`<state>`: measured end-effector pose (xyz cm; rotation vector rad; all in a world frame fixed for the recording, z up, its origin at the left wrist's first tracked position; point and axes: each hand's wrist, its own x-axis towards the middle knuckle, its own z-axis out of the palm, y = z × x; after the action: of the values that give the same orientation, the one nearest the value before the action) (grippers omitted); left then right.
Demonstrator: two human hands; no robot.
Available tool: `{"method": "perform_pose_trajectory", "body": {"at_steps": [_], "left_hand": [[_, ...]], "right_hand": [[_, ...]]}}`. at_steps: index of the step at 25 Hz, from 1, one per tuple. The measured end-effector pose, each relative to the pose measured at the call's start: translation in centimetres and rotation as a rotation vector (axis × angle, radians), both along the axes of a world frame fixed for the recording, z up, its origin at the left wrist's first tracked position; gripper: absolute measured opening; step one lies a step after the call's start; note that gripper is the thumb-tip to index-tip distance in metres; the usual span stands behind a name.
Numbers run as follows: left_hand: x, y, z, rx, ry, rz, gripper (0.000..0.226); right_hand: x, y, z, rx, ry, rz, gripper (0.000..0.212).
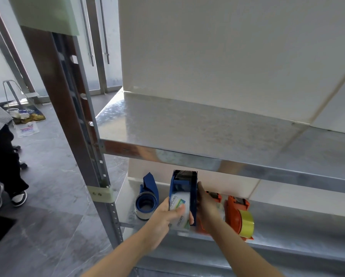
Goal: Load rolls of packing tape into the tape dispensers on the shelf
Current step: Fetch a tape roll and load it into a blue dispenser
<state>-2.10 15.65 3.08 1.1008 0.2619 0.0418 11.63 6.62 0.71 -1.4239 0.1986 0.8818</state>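
left hand (168, 215): fingers curled, gripping | right hand (204, 208): apparently clasping, fingers hidden | forearms converging

Stockroom or packing area — galvanised metal shelving (197, 124), tape dispensers (182, 188), bare grey floor (54, 176)

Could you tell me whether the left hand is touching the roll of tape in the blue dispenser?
Touching. The head view shows the left hand wrapped around the white tape roll, thumb pressed on its label, inside the blue dispenser.
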Motion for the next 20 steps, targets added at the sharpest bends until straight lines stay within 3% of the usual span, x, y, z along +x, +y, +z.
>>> {"method": "perform_pose_trajectory", "body": {"at_steps": [4, 8, 14, 17, 20], "left_hand": [[2.1, 0.2, -2.3, -0.023, 0.116, 0.017, 0.022], [5.1, 0.8, -5.9, -0.157, 0.345, 0.107, 0.044], [9.6, 0.7, -8.2, -0.055, 0.61, 0.151, 0.033], [10.6, 0.4, -8.3, -0.02, 0.663, 0.157, 0.03], [10.4, 0.5, -9.6, 0.028, 0.649, 0.114, 0.05]], "right_hand": [[-1.3, -0.4, -3.6, -0.09, -0.021, -0.087, 0.037], [-1.9, -0.3, -6.4, -0.133, 0.087, -0.132, 0.038], [-1.0, -0.1, -7.5, -0.186, 0.189, -0.238, 0.022], [-0.9, 0.0, -7.6, -0.224, 0.181, -0.242, 0.027], [-1.0, -0.4, -7.1, -0.272, 0.107, -0.18, 0.04]]}}
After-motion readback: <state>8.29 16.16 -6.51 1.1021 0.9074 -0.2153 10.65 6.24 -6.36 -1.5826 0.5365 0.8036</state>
